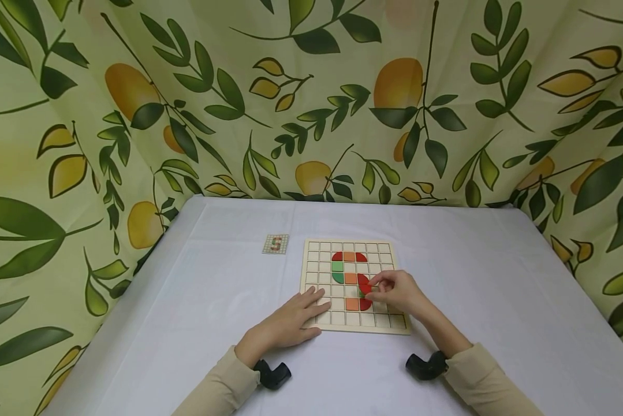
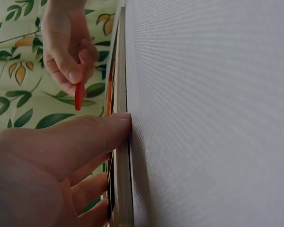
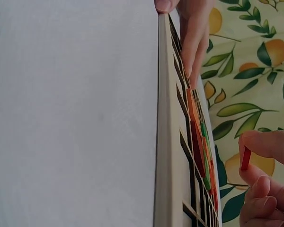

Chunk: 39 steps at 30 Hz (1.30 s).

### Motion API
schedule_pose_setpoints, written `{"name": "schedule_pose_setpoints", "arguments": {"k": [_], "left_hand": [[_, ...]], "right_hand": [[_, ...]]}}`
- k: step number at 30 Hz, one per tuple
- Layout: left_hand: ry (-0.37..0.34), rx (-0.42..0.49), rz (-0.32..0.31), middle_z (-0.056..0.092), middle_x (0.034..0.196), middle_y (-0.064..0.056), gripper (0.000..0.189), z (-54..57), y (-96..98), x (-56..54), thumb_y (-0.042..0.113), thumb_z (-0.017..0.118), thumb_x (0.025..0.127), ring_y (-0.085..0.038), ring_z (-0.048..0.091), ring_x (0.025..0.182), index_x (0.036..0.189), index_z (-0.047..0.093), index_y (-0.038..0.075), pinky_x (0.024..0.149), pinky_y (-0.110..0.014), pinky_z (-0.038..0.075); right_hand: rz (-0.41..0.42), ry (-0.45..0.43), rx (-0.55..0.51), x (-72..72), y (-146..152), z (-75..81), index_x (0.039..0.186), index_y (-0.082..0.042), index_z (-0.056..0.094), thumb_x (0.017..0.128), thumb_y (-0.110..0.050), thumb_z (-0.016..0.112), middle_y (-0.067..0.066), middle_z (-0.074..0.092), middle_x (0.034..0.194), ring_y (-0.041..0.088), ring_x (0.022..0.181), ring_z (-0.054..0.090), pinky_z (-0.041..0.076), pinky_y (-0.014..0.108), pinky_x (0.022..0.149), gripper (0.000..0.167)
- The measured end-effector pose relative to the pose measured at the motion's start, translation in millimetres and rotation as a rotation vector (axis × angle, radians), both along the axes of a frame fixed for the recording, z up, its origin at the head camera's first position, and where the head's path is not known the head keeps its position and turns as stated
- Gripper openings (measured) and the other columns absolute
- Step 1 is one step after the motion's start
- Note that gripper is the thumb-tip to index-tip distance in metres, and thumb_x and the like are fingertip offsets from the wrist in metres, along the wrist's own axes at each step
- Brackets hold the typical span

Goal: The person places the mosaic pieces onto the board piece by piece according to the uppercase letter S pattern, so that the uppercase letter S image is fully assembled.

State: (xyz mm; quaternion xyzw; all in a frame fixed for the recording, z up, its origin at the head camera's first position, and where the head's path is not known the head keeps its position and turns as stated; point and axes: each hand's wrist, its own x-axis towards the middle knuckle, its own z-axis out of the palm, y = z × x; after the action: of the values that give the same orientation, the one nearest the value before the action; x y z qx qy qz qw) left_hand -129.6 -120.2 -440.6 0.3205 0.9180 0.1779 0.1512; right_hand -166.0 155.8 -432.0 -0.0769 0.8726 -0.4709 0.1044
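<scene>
A square wooden grid board (image 1: 316, 248) carries flat coloured tiles laid in a curving S-like shape. Orange square tiles (image 1: 352, 304), red round-cornered tiles (image 1: 337, 256) and green tiles (image 1: 338, 266) make it up. My right hand (image 1: 396, 290) pinches a red tile (image 3: 246, 159) between thumb and fingertip, raised over the right side of the shape. A green tile below it is partly covered in the head view. My left hand (image 1: 290, 318) rests with spread fingers on the board's lower left corner, its thumb (image 2: 104, 127) along the near edge.
A small pattern card (image 1: 276, 244) with a similar S-like figure on a grid lies left of the board's far corner. White cloth (image 1: 212, 277) covers the table. A leaf-and-fruit patterned curtain (image 1: 311, 115) hangs behind and at both sides. Black devices (image 1: 275, 375) sit at both wrists.
</scene>
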Motion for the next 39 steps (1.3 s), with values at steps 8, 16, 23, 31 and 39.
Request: {"name": "schedule_pose_setpoints", "arguments": {"k": [8,16,23,31,39], "left_hand": [[0.007,-0.002,0.004,0.029,0.161,-0.006,0.055,-0.5,0.2,0.5,0.029,0.059,0.095,-0.028,0.021,0.152,0.146,0.043,0.019,0.123,-0.050,0.024],[0.001,0.002,0.003,0.028,0.161,-0.006,0.055,0.1,-0.5,0.1,0.029,0.059,0.095,-0.028,0.020,0.152,0.146,0.043,0.019,0.123,-0.050,0.024],[0.000,0.002,0.003,0.028,0.161,-0.006,0.055,1.4,-0.7,0.6,0.029,0.059,0.095,-0.028,0.020,0.152,0.146,0.043,0.019,0.123,-0.051,0.024],[-0.001,0.004,0.002,0.028,0.161,-0.007,0.054,2.4,-0.8,0.6,0.029,0.059,0.095,-0.029,0.020,0.152,0.146,0.043,0.019,0.123,-0.051,0.024],[0.000,0.005,0.001,0.029,0.161,-0.006,0.054,2.9,-1.1,0.4,0.030,0.058,0.095,-0.029,0.020,0.152,0.146,0.043,0.019,0.123,-0.051,0.024]], "right_hand": [[0.005,-0.024,-0.011,2.0,-7,-3.1,0.094,0.005,0.068,0.077,-0.008,0.078,-0.004,0.047,0.061,0.006,0.058,0.044,0.034,0.015,0.049,0.024],[0.028,0.001,-0.010,5.1,-12,-3.8,0.094,0.005,0.068,0.077,-0.010,0.079,-0.004,0.045,0.061,0.007,0.056,0.041,0.033,0.016,0.048,0.025],[0.047,0.020,-0.017,6.6,-17,-5.2,0.093,0.006,0.068,0.076,-0.008,0.079,-0.005,0.046,0.059,0.004,0.055,0.041,0.036,0.016,0.049,0.025],[0.059,0.043,-0.004,8.1,-22,-2.8,0.091,0.004,0.069,0.074,-0.009,0.081,-0.004,0.046,0.058,0.004,0.054,0.040,0.035,0.016,0.047,0.024],[0.055,0.036,-0.004,9.3,-29,-5.0,0.088,0.002,0.070,0.073,-0.011,0.082,-0.004,0.045,0.057,0.006,0.054,0.040,0.033,0.017,0.048,0.024]]}}
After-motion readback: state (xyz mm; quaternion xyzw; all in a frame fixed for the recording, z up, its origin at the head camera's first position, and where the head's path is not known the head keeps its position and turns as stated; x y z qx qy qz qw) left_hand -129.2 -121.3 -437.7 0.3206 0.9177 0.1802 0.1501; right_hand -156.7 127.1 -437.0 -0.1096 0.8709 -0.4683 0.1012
